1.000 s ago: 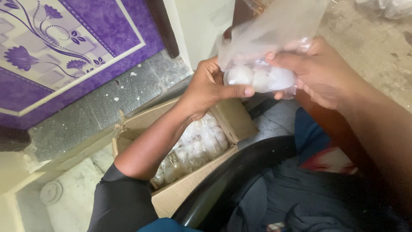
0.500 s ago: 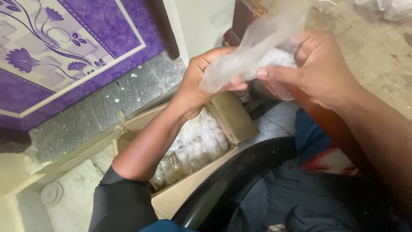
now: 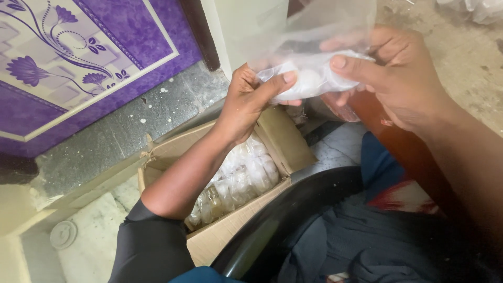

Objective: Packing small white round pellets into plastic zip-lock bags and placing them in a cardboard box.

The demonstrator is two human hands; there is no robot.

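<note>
Head view: left hand [image 3: 250,99] and right hand [image 3: 398,78] both pinching clear plastic bag [image 3: 314,47] of white round pieces [image 3: 306,79]; cardboard box [image 3: 220,238] of packets below.

Below the fingers [image 3: 285,78], the floor [image 3: 105,246] carries an open cardboard box [image 3: 220,238] and, well apart from them, a small round lid [image 3: 63,233].

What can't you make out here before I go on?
- Head view: count of white round pieces in the clear plastic bag; the left hand, right hand and creased film cover them.
- Cardboard box: the forearm hides part of its bagged contents.
- Top of the bag: cut off by the upper edge.
</note>
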